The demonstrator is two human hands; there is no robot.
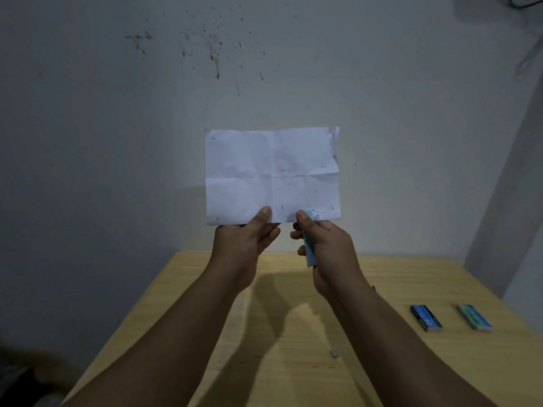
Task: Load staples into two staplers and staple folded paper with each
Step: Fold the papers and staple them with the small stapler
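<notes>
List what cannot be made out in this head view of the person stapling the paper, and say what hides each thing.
- Light blue stapler: mostly covered by the right hand; whether it bites the paper cannot be told.
- Left hand fingers: behind the sheet.
- Print on the two boxes, blue and green, on the table: too small, dim.
- Small grey piece: too small to identify.
</notes>
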